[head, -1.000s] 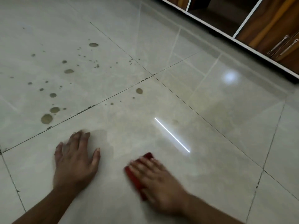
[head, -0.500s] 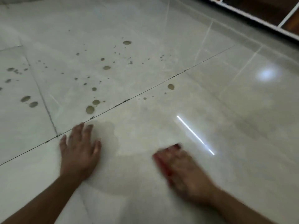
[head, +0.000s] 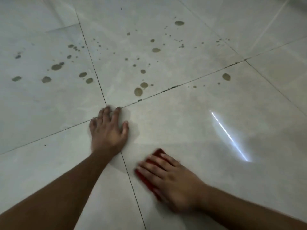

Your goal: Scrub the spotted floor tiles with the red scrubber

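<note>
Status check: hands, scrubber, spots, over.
Right hand pressing red scrubber on tile. Left hand flat, bracing. Spots ahead, unscrubbed. Nothing in the way.

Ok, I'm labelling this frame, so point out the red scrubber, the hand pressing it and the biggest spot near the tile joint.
red scrubber (head: 150,177), head view, its exposed left edge.
right hand (head: 174,183), head view, back of the hand.
biggest spot (head: 138,91), head view, its centre.

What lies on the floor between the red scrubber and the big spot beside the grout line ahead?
Head view: only bare, clean-looking tile separates the red scrubber from that spot, plus the grout line.
</note>
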